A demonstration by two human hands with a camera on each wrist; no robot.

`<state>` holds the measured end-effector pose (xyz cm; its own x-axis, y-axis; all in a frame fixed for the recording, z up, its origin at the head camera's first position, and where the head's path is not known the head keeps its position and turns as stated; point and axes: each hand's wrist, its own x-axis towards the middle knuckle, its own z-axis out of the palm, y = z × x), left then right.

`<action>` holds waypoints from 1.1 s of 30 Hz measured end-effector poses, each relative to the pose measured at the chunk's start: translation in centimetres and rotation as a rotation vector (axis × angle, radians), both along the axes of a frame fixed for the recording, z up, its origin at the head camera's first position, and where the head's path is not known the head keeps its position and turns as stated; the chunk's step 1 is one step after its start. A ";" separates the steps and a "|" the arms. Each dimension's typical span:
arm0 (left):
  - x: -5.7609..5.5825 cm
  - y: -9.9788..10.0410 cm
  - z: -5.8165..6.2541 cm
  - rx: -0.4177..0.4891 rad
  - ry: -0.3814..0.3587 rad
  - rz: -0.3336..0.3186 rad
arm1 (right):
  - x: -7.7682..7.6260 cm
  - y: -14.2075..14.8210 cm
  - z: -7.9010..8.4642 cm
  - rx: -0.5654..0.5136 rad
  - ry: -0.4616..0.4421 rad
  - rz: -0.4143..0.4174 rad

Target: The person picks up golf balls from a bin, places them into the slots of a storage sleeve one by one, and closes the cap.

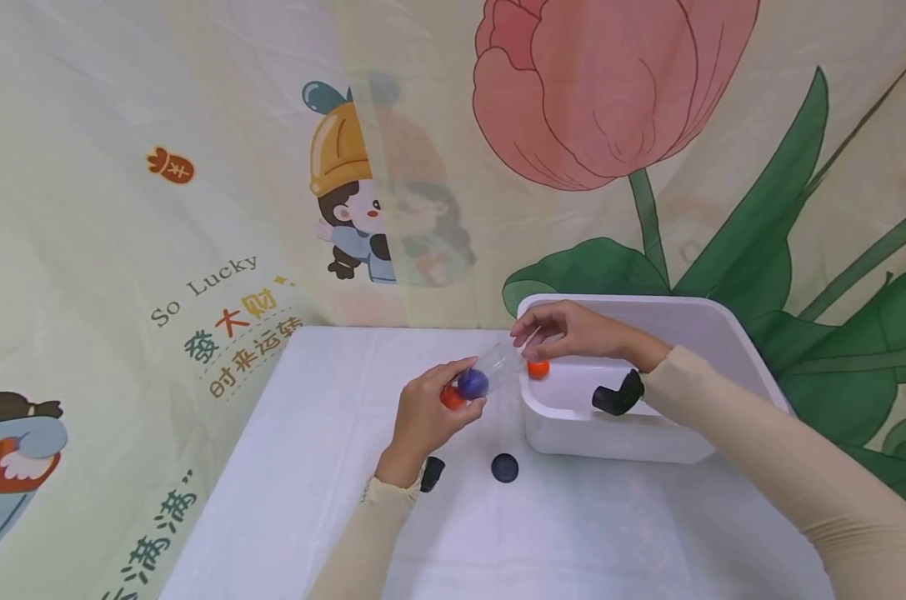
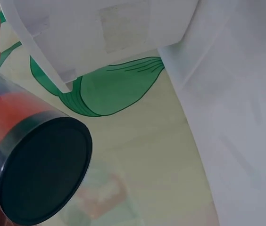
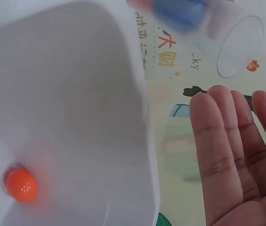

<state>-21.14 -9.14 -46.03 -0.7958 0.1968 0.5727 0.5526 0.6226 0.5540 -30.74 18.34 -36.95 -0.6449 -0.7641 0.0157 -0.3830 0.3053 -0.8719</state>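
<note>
My left hand (image 1: 432,408) grips a clear plastic tube (image 1: 503,358) tilted up toward the bin. Inside the tube are a blue ball (image 1: 473,384) and, lower down, a red-orange ball (image 1: 453,397). The tube's black end (image 2: 45,169) faces the left wrist camera, while its clear rim is uncovered in the right wrist view. My right hand (image 1: 561,333) is beside that rim, over the edge of the white bin (image 1: 603,435); its fingers (image 3: 218,146) are extended with nothing in them. An orange ball (image 3: 21,185) lies on the bin floor.
A round black lid (image 1: 505,468) lies on the white table (image 1: 287,467), in front of the bin's left end. Dark wrist cameras (image 1: 619,395) are strapped on both wrists. A printed cloth (image 1: 422,308) hangs close behind the table and bin.
</note>
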 end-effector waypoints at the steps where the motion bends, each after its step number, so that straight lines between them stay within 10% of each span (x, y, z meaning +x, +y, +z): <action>1: 0.0 0.0 0.0 -0.004 0.002 0.002 | -0.1 0.1 -0.1 0.004 0.001 -0.002; 33: -0.3 -0.4 -0.6 0.009 -0.018 -0.001 | -5.5 3.9 -5.4 0.118 -0.102 -0.148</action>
